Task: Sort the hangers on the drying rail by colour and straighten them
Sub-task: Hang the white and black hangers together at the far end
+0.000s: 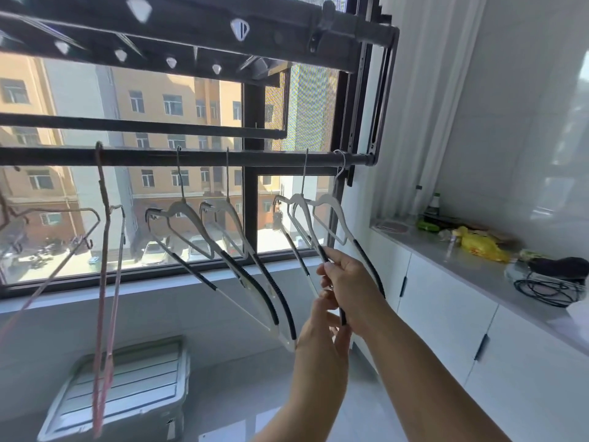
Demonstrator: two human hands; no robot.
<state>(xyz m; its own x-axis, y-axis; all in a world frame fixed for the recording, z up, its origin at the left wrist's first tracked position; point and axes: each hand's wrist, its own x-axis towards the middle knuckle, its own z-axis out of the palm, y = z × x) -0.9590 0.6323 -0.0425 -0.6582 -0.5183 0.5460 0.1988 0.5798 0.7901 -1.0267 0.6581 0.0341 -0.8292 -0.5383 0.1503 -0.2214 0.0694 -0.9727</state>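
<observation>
The dark drying rail runs across the window, and the hangers hang along it. Thin pink ones are on the left. Four white ones with black ribbed sleeves are in the middle and on the right, none hanging square to the rail. The right hand and the left hand meet on what looks like the third white hanger from the left. The fingers of both hands are curled and pinch its black sleeve. The right hand is higher on the sleeve and the left hand is just below it. These hangers look light and stiff, so a nudge will probably set one swinging on its thin wire hook. The ribbed sleeve likely gives a surer hold than the smooth white plastic. To slide one along the rail, a hold near the neck would probably steady it better. The pink ones seem to be bent wire, springy and easily tangled. On the right a grey desk carries a yellow bag with red print too blurred to read and a coiled black cable. A pale lidded box sits on the floor. No brand or label can be read anywhere.
</observation>
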